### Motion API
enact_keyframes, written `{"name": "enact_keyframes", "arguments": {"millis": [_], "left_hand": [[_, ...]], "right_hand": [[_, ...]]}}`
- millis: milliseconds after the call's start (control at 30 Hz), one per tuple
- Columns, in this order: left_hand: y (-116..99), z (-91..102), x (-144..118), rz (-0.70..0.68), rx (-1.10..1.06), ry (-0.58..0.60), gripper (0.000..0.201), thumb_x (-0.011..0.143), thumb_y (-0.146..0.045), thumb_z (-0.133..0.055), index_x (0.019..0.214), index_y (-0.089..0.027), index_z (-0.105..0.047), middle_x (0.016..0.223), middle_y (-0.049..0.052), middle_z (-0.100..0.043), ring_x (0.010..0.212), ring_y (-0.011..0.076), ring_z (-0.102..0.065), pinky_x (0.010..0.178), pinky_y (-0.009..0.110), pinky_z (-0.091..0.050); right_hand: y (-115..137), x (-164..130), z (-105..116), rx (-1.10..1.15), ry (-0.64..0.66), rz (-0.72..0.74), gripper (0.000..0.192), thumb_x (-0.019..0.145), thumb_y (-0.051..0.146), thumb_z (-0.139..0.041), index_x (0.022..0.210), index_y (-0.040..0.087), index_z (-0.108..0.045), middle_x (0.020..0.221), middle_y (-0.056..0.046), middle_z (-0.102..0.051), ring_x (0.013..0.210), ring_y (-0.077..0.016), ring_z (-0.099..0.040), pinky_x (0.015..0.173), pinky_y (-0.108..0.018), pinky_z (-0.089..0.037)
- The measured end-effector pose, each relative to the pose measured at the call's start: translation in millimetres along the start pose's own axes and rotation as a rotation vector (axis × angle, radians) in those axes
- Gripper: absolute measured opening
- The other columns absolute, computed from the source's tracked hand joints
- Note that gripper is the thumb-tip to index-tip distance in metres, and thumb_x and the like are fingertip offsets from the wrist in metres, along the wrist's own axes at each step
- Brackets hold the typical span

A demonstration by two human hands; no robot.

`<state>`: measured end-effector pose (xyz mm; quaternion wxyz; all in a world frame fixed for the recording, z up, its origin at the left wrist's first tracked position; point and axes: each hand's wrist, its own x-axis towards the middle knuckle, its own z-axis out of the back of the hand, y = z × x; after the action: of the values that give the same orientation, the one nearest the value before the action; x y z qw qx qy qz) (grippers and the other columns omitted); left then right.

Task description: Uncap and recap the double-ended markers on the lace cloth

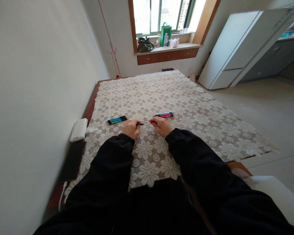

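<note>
Both hands, left (130, 128) and right (163, 126), clamp fingers on one pen (145, 123). Blue pens (117, 119) lie left of it, red pens (164, 115) right. Best pull straight along its axis.

The table (89, 107) is reddish-brown under a cream lace cloth (186, 107) patterned with daisy-like flowers and rings; the pens on the left (117, 119) are teal and black; the pens on the right (164, 115) red and black; both sleeves (107, 169) are black; the power bank (78, 130) is white; the bag on the sill (165, 33) is green.
</note>
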<state>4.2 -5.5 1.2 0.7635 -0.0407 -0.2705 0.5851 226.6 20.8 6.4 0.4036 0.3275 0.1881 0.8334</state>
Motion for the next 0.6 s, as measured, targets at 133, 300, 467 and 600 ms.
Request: {"name": "enact_keyframes", "arguments": {"millis": [133, 300, 467, 600], "left_hand": [[-0.9, 1.8, 0.4, 0.026, -0.057, -0.066, 0.017, 0.087, -0.02, -0.054, 0.1, -0.021, -0.065, 0.098, 0.007, -0.072, 0.099, 0.0271, -0.061, 0.088, 0.042, -0.047], [-5.4, 6.2, -0.5, -0.011, -0.083, -0.108, 0.016, 0.086, -0.02, -0.056, 0.099, -0.021, -0.065, 0.1, 0.006, -0.072, 0.1, 0.0254, -0.061, 0.091, 0.041, -0.047], [-7.9, 9.6, -1.5, -0.018, -0.096, -0.124, 0.015, 0.085, -0.019, -0.057, 0.097, -0.022, -0.066, 0.099, 0.005, -0.072, 0.099, 0.0251, -0.061, 0.09, 0.041, -0.047], [-7.4, 9.8, -2.2, -0.033, -0.099, -0.157, 0.015, 0.085, -0.018, -0.057, 0.097, -0.021, -0.066, 0.099, 0.005, -0.073, 0.097, 0.0249, -0.061, 0.09, 0.041, -0.046]], "right_hand": [[-3.8, 0.0, 1.8, -0.144, 0.022, -0.058, 0.021, 0.096, 0.023, -0.05, 0.104, 0.021, -0.069, 0.106, -0.007, -0.071, 0.096, -0.0207, -0.063, 0.087, -0.032, -0.046], [-5.6, 0.1, 2.0, -0.194, 0.047, -0.068, 0.021, 0.096, 0.022, -0.05, 0.104, 0.021, -0.069, 0.105, -0.007, -0.071, 0.096, -0.021, -0.063, 0.088, -0.033, -0.045], [-6.6, 0.2, 1.4, -0.198, 0.045, -0.069, 0.021, 0.095, 0.021, -0.051, 0.104, 0.021, -0.069, 0.106, -0.007, -0.071, 0.096, -0.0213, -0.063, 0.088, -0.033, -0.045], [-5.1, 0.4, 2.5, -0.204, 0.04, -0.079, 0.021, 0.095, 0.02, -0.05, 0.104, 0.021, -0.069, 0.106, -0.007, -0.071, 0.096, -0.0215, -0.063, 0.088, -0.033, -0.045]]}}
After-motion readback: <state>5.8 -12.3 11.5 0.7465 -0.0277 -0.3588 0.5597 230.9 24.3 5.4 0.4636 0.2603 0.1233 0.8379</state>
